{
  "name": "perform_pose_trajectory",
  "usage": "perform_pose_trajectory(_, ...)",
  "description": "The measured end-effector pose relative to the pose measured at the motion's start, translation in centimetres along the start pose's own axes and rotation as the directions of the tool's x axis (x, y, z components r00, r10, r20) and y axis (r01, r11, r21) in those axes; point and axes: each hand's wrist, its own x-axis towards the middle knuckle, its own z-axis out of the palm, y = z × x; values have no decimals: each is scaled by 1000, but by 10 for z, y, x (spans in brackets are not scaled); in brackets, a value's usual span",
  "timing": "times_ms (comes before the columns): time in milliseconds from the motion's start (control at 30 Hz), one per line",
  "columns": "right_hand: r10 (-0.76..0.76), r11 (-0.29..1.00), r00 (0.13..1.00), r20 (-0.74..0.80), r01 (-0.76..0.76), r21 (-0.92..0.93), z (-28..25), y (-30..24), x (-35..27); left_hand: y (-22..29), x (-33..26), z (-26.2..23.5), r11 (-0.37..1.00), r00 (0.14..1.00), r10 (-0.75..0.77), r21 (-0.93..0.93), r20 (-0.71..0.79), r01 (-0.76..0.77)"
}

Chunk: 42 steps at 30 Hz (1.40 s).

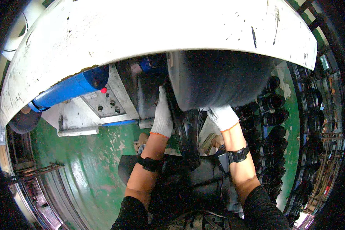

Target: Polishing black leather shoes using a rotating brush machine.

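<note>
A long, glossy black boot (187,132) is held between my two gloved hands, its upper end under a large dark roller-like brush (222,78) blurred as if spinning. My left hand (162,113), in a white knit glove, lies along the boot's left side with its fingers stretched upward. On the other side, my right hand (223,116) is closed at the boot's edge just below the brush; its fingertips are partly hidden. Whether the boot touches the brush cannot be made out.
A white machine hood (172,27) spans the top. To the left are a blue pipe (67,90) and a control panel (103,103) with a red button (104,90). Several black shoes (274,117) stand in rows at right, beside a rack (326,126). The floor (80,153) is green and worn.
</note>
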Motion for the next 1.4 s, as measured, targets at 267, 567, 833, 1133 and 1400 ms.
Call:
perform_pose_trajectory(267,3,998,999,-35,-5,-56,19,12,3,-3,-23,-10,853,853,-108,-392,511,343)
perform_pose_trajectory(567,207,793,978,8,-172,585,-34,22,-9,-109,90,-30,932,849,308,-316,428,-179)
perform_pose_trajectory(833,-287,857,911,-296,106,-505,-24,-39,17,-32,87,-31,820,930,284,-562,232,-111)
perform_pose_trajectory(1133,51,974,913,-404,43,220,20,-95,54,25,41,-6,775,853,522,-411,-10,-479)
perform_pose_trajectory(1400,-74,948,869,-489,-91,-306,-34,-77,34,3,8,47,780,900,433,-519,46,-349)
